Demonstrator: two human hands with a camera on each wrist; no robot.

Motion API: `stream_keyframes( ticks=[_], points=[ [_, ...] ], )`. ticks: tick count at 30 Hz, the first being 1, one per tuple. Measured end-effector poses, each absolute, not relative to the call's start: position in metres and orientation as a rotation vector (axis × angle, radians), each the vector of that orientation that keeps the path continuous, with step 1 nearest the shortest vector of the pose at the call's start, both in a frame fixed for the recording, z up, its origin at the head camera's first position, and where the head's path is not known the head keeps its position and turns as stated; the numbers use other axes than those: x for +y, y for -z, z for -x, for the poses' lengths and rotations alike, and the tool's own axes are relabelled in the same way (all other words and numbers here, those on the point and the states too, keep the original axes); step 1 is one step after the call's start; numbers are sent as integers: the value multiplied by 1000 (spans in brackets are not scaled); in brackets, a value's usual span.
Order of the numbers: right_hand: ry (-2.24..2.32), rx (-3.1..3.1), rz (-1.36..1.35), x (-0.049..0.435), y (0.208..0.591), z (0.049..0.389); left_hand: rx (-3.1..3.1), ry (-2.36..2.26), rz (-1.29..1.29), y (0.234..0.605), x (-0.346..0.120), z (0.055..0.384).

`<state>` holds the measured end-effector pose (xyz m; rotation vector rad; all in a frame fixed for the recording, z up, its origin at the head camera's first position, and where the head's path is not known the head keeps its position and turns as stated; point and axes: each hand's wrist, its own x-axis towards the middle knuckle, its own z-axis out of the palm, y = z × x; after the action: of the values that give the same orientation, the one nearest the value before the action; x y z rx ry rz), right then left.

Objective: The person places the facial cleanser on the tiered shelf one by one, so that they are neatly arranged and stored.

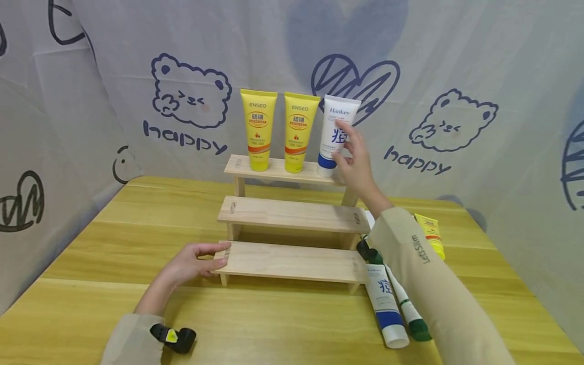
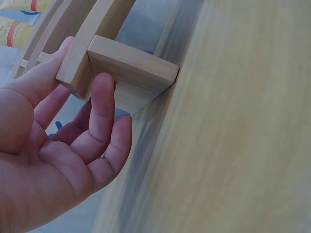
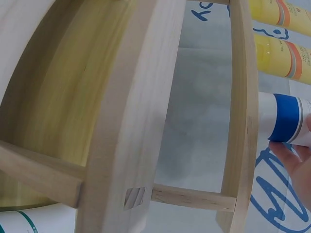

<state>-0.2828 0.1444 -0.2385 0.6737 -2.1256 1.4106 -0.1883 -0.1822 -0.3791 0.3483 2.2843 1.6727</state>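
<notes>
A three-step wooden stand (image 1: 292, 213) sits on the table. My left hand (image 1: 193, 261) holds the left end of its lowest step, thumb on top and fingers below; the left wrist view shows the curled fingers (image 2: 103, 97) beside the step's leg. On the top step, at its right end, stands a white tube (image 1: 339, 114) with a blue band and white cap. My right hand (image 1: 358, 162) grips this tube from its right side, fingertips on its front. Two yellow tubes (image 1: 259, 129) (image 1: 299, 132) stand upright, caps down, to its left.
Right of the stand lie another white-and-blue tube (image 1: 385, 304), a white tube with a green cap (image 1: 418, 328) and a yellow tube (image 1: 430, 235), partly behind my right sleeve. A printed cloth (image 1: 269, 45) hangs close behind the stand.
</notes>
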Motion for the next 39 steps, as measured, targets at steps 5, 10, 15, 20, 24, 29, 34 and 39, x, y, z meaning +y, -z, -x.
stream_keyframes(
  ticks=[5, 10, 15, 20, 24, 29, 34, 39],
  points=[
    [-1410, -2142, -668, 152, 247, 293, 2280, -1673, -351, 378, -182, 187],
    [-1430, -2123, -682, 158, 250, 291, 2279, -1670, -343, 378, -182, 187],
    [-1468, -2085, -677, 161, 248, 277, 2280, -1664, -337, 378, -181, 188],
    [-1437, -2085, -621, 163, 244, 261, 2285, -1661, -344, 379, -181, 189],
    [-1405, -2105, -593, 168, 245, 255, 2292, -1664, -335, 379, -181, 189],
    [-1376, -2121, -577, 178, 255, 259, 2293, -1668, -323, 379, -180, 188],
    [-1399, -2143, -552, 194, 271, 268, 2296, -1667, -328, 379, -181, 189],
    [-1592, -2112, -588, 226, 309, 307, 2284, -1681, -334, 381, -182, 189]
  ],
)
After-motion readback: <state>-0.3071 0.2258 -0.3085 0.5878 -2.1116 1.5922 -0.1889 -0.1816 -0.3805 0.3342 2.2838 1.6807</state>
